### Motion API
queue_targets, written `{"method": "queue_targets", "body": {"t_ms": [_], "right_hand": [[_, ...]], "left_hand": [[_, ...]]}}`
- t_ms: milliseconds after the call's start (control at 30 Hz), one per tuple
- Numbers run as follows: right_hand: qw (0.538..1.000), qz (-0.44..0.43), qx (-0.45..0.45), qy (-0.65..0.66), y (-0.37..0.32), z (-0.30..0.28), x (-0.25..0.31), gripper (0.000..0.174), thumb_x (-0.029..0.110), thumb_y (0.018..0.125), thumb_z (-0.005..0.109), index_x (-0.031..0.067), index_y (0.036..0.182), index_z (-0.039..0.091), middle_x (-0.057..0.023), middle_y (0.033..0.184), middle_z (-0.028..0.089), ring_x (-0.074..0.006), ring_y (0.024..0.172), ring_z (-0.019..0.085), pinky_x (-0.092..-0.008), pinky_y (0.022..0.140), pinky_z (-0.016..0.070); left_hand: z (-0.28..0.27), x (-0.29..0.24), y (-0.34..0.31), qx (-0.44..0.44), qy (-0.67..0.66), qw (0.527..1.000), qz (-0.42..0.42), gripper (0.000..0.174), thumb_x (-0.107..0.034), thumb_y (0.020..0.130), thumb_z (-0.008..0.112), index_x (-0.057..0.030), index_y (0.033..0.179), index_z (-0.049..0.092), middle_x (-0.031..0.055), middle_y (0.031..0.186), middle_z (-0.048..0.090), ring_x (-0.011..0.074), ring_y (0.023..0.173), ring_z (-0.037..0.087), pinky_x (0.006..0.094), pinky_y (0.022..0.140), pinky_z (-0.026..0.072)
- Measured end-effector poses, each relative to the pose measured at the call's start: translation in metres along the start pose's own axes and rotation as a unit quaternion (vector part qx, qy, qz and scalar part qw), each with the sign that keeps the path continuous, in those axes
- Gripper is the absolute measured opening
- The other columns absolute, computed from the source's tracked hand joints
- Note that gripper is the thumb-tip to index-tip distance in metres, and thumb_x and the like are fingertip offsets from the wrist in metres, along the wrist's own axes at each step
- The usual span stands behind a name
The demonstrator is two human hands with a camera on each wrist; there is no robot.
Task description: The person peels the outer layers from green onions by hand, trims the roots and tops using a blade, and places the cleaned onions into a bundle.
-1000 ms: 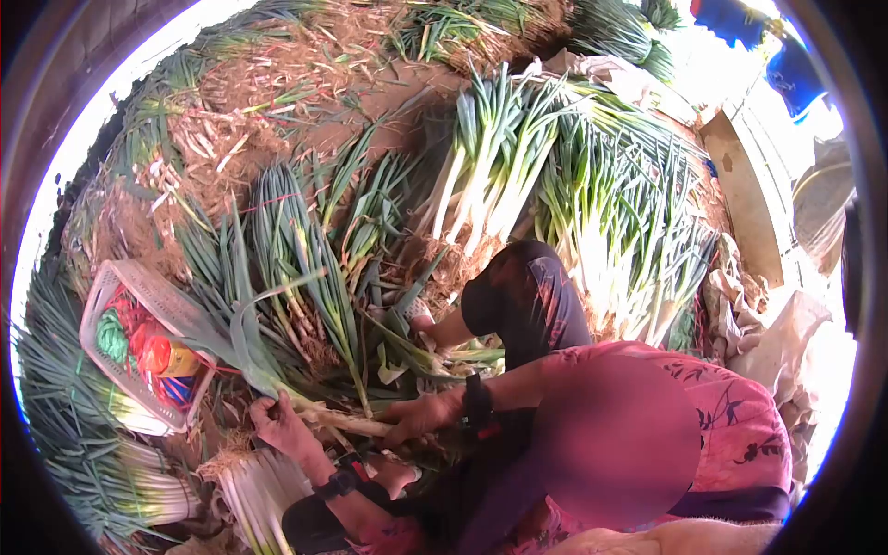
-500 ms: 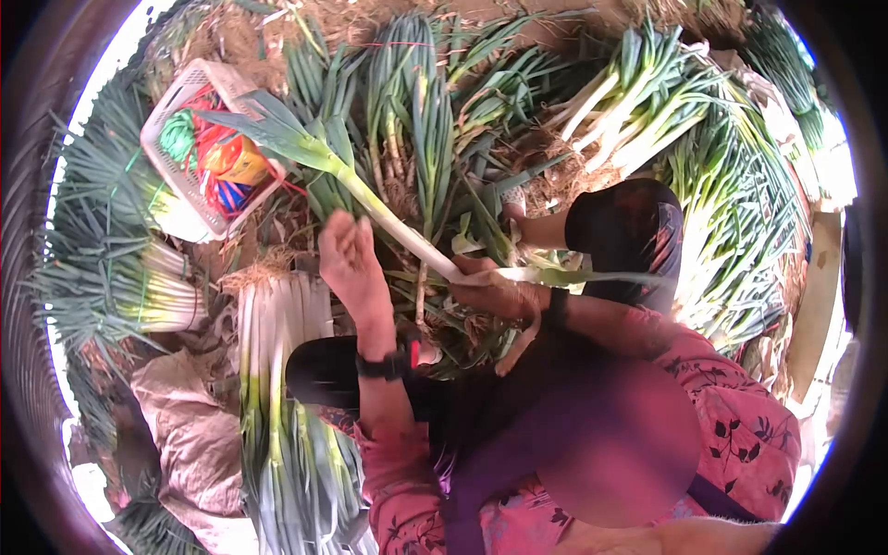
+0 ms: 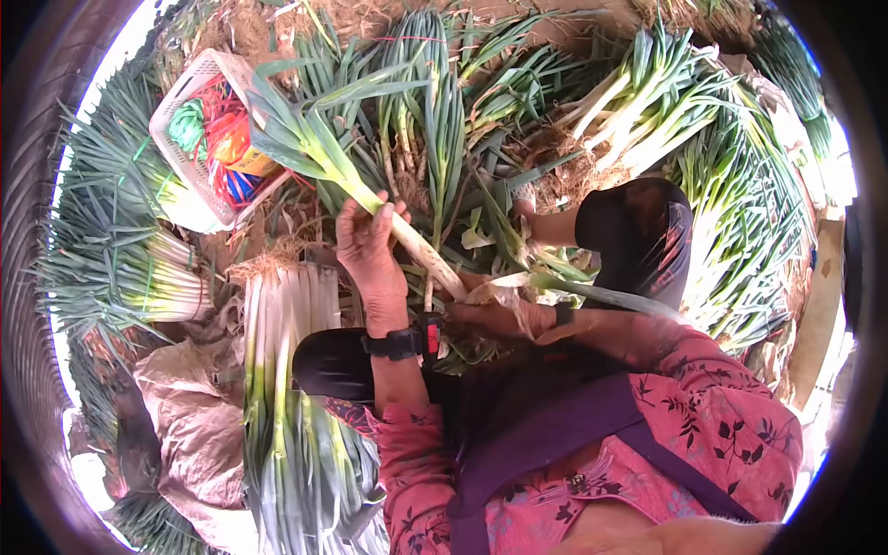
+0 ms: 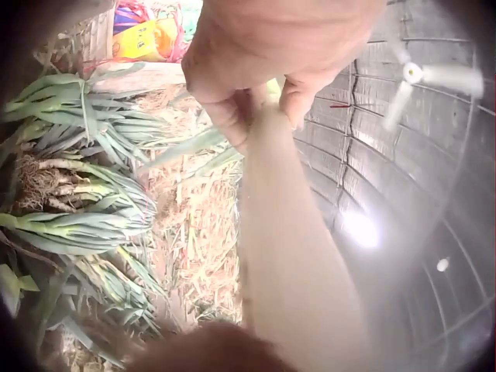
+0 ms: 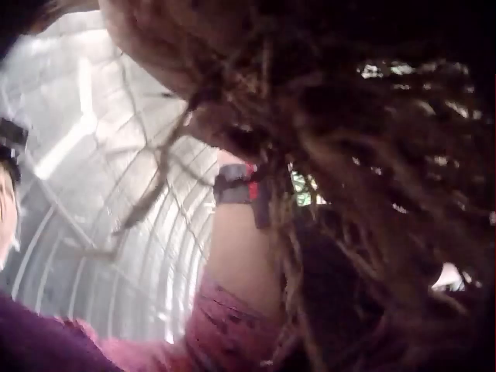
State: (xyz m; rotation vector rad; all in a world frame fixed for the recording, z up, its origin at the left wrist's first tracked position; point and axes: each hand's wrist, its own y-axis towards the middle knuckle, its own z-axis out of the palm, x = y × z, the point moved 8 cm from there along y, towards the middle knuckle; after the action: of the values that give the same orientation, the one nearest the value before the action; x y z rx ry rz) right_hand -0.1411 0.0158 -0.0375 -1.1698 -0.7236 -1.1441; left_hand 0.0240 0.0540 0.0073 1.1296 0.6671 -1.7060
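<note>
While seated among heaped leeks, holds one leek slantwise in the air above the lap, leaves up and to the far left, root end low and near the body. Grips the white shaft with the left hand, fingers and thumb curled round it just under the green leaves; seen likewise from the left wrist, pale shaft filling the lower frame. Clasps the root end with the right hand, fingers closed on it, a strip of loose outer skin draped over the knuckles. From the right wrist, shows little but a dark tangle of roots close to the lens. Beside the left knee on the ground, a flat bundle of trimmed leeks; at the ground's far left corner, a white basket of coloured twine; along its far right edge, more piled leeks.
</note>
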Motion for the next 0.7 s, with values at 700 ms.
{"method": "queue_targets", "body": {"t_ms": [700], "right_hand": [[0.85,0.03,0.308,0.427,-0.019,0.009,0.015,0.021,0.019,0.089,0.062,0.0031,0.091,0.049,0.0027,0.052,0.041,-0.0043,0.036,0.033,-0.0202,0.033,0.0262]], "left_hand": [[0.052,0.01,-0.043,0.05,-0.272,0.951,-0.138,0.052,-0.033,0.089,0.063,-0.0022,0.128,0.048,0.0117,0.099,0.059,0.0145,0.077,0.055,0.0278,0.07,0.0505]]}}
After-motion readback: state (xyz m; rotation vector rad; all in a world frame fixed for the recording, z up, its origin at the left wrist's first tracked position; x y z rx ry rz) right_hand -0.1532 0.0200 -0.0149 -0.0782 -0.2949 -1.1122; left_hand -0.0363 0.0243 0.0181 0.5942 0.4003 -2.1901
